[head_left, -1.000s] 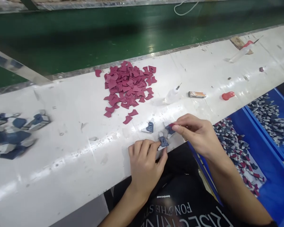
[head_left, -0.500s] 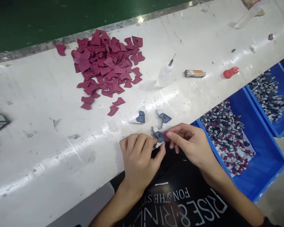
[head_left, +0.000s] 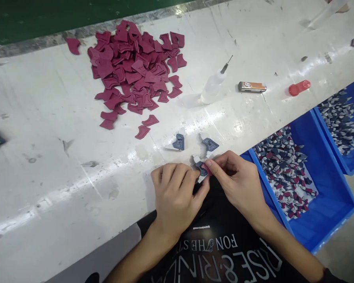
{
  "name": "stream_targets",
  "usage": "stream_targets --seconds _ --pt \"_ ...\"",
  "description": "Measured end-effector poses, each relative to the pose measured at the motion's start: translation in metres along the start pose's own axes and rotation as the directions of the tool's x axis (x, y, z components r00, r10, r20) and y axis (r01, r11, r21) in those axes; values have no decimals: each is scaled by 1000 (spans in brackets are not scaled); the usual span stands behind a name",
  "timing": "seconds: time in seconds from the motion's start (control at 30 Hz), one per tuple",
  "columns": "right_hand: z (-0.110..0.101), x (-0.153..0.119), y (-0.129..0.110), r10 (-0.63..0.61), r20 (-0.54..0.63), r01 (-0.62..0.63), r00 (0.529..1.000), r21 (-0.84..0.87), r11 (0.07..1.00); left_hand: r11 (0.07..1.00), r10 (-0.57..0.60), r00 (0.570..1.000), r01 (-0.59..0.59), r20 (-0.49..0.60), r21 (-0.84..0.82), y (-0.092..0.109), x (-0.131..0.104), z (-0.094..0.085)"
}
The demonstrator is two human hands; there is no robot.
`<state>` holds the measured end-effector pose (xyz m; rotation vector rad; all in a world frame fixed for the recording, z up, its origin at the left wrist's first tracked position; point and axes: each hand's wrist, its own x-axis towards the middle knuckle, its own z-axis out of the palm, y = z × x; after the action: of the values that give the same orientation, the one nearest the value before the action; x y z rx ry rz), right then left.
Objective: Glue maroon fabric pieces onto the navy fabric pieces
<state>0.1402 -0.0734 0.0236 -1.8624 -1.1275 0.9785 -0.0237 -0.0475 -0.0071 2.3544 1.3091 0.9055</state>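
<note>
Between thumb and fingers, my left hand (head_left: 177, 192) pinches a small dark-blue and white plastic part (head_left: 199, 166) at the table's near edge. My right hand (head_left: 238, 177) is closed on a small maroon piece (head_left: 205, 169), which lies over the recess of the blue part. Its far side is covered by my fingertips. Two similar blue-and-white parts lie just beyond my hands, one on the left (head_left: 179, 142) and one on the right (head_left: 210, 144). Farther off is a heap of flat maroon pieces (head_left: 135, 74).
A clear needle-tip bottle (head_left: 211, 87) stands on the white table (head_left: 61, 165). Past it lie an orange-labelled lighter-like stick (head_left: 252, 87) and a red cap-like piece (head_left: 299, 87). Blue bins (head_left: 336, 208) filled with small parts stand at the right, below the table edge.
My right hand has brought the maroon piece leftward from beside the blue part onto its recess. My left hand keeps its hold. The whole view has shifted slightly.
</note>
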Motion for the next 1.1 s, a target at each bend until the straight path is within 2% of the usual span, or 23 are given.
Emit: stream_targets --seconds 0.37,0.53,0.77,0.9,1.1 --pt "7 -3 -8 -130 -103 116 986 -139 984 999 26 1000 -26 -8 -29 -2 0 -2" --pt "11 -3 -12 -154 -75 142 985 -150 978 999 19 1000 -20 -20 -40 -3 1 -2" --pt "15 0 -8 -285 -86 257 955 -240 936 999 2 1000 -3 -8 -43 -3 0 -2" --pt "11 0 -7 -198 -52 188 979 -150 971 998 -20 1000 18 -24 -54 -4 -3 -2" --pt "1 2 -10 -6 69 8 998 -33 999 996 46 998 -50 -48 -68 -7 -4 -4"
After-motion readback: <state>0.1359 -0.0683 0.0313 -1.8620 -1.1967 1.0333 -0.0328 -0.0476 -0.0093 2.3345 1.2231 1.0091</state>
